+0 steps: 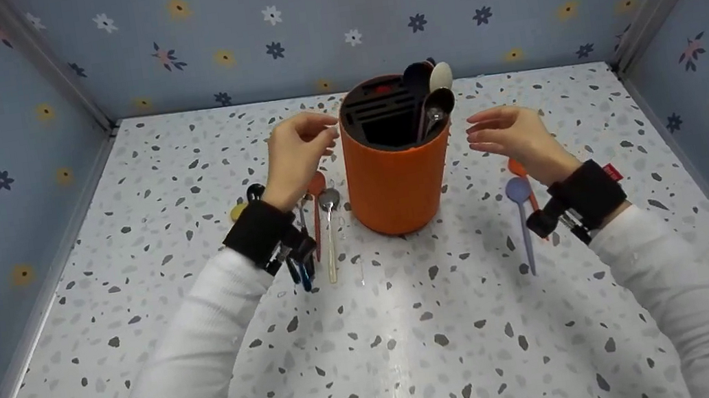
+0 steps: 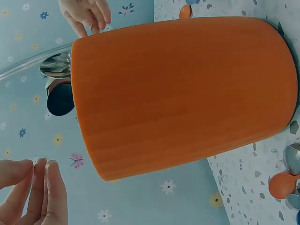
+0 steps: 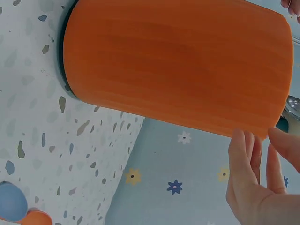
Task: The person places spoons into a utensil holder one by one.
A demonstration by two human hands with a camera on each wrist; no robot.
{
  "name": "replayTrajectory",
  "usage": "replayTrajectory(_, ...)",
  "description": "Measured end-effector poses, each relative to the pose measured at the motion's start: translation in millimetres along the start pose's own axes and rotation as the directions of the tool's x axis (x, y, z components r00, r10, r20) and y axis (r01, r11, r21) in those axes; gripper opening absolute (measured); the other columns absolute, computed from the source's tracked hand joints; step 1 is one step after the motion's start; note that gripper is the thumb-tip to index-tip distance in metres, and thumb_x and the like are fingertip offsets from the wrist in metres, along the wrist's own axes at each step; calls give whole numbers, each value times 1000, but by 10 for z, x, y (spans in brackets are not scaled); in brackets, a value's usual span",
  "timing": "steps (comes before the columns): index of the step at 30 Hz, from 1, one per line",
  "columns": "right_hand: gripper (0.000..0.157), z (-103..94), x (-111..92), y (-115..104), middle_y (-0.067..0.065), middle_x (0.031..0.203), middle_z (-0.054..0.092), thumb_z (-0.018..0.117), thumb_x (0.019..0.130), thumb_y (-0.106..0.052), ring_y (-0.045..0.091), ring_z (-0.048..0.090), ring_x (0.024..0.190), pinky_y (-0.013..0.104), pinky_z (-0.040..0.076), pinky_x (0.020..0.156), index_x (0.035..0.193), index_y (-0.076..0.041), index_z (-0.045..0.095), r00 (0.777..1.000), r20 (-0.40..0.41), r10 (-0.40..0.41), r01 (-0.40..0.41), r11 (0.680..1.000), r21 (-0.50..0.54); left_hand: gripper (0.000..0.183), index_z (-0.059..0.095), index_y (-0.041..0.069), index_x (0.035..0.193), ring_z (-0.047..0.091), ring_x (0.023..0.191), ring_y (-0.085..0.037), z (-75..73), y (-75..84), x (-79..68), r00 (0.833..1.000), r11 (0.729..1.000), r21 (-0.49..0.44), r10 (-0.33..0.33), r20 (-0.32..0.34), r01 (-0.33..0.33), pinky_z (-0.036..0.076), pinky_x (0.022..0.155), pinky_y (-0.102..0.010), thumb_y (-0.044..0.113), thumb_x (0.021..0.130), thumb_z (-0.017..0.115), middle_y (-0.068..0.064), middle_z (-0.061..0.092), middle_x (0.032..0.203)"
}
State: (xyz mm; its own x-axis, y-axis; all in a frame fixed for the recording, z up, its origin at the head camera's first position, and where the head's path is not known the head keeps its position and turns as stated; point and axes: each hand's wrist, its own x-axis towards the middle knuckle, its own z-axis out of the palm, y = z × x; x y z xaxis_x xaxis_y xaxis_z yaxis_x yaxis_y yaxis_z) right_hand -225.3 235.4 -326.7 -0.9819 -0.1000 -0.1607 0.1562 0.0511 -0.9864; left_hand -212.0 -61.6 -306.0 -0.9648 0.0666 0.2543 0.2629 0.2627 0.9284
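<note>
An orange cylindrical utensil holder (image 1: 400, 185) with a black slotted insert stands upright on the table. At its right side of the opening are a black spoon (image 1: 417, 79), a cream spoon (image 1: 441, 76) and a dark ladle-like spoon (image 1: 442, 100). My left hand (image 1: 301, 154) hovers left of the rim, fingers fairly straight and thumb near their tips, holding nothing. A gap separates that hand (image 2: 35, 192) from the orange wall in the left wrist view. Right of the holder, my right hand (image 1: 512, 138) is raised with fingers loosely extended and nothing in them.
Left of the holder lie a metal spoon (image 1: 330, 220), a red-orange spoon (image 1: 316, 182), a yellow-headed utensil (image 1: 238, 212) and dark-handled utensils (image 1: 301, 272), partly under my left wrist. A purple spoon (image 1: 519, 193) and an orange one (image 1: 516, 166) lie right. Flowered panels (image 1: 330, 22) enclose the table.
</note>
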Motion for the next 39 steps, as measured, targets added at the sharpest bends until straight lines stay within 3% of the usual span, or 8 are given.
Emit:
replayTrajectory(10, 40, 1, -12, 265, 8, 94, 56, 59, 83, -1, 16, 57, 88, 28, 47, 87, 118, 11, 44, 995, 90, 43, -46, 998, 32, 18, 65, -3, 97, 59, 71, -17, -66, -327, -64, 996, 991, 102, -87, -36, 90, 46, 58, -16, 3, 82, 57, -16, 64, 86)
replayTrajectory(19, 42, 52, -17, 535, 13, 104, 53, 58, 84, -3, 18, 57, 93, 29, 48, 86, 121, 10, 44, 987, 113, 113, -110, 993, -30, 21, 63, -8, 98, 60, 68, -19, -56, -675, -106, 981, 981, 7, -194, -10, 194, 51, 60, -21, 1, 81, 54, -22, 63, 85)
replayTrajectory(27, 41, 68, -33, 743, 13, 107, 52, 57, 85, -5, 17, 56, 95, 31, 48, 87, 121, 9, 44, 979, 138, 151, -148, 989, -29, 22, 61, -10, 100, 59, 63, -11, 58, -962, -140, 947, 948, -18, -318, -40, 318, 53, 62, -20, -1, 81, 57, -21, 63, 89)
replayTrajectory(30, 40, 75, -43, 816, 12, 108, 52, 56, 85, -5, 18, 56, 95, 32, 48, 87, 121, 8, 44, 974, 156, 164, -163, 986, -14, 21, 62, -10, 99, 61, 65, -19, 113, -1118, -147, 942, 943, -24, -332, -39, 332, 54, 63, -25, -3, 80, 56, -19, 63, 86)
replayTrajectory(31, 40, 81, -49, 840, 12, 108, 51, 56, 86, -4, 17, 56, 95, 32, 48, 87, 121, 8, 43, 972, 162, 169, -169, 986, -9, 19, 63, -9, 96, 62, 63, -19, 125, -1196, -152, 950, 950, -54, -310, -41, 308, 54, 60, -24, -3, 79, 57, -17, 63, 82)
replayTrajectory(34, 42, 103, -69, 907, 14, 109, 50, 54, 87, -4, 17, 56, 94, 32, 47, 88, 123, 10, 40, 966, 194, 169, -175, 985, 10, 16, 64, -8, 93, 61, 60, -19, 161, -1314, -169, 945, 945, -65, -324, -42, 321, 54, 58, -25, -4, 79, 57, -15, 63, 78)
replayTrajectory(37, 43, 129, -95, 964, 19, 114, 47, 53, 87, -3, 19, 56, 95, 33, 46, 90, 124, 12, 38, 961, 226, 161, -170, 985, 19, 16, 63, -9, 94, 61, 59, -17, 193, -1356, -197, 929, 929, -69, -366, -53, 362, 54, 58, -25, -4, 81, 56, -16, 62, 79)
replayTrajectory(39, 43, 146, -108, 995, 22, 117, 45, 52, 88, -3, 22, 55, 98, 34, 45, 91, 124, 13, 37, 957, 244, 160, -169, 985, 16, 19, 61, -11, 99, 60, 61, -18, 212, -1340, -208, 907, 909, -39, -417, -52, 415, 55, 61, -26, -4, 82, 54, -18, 61, 84)
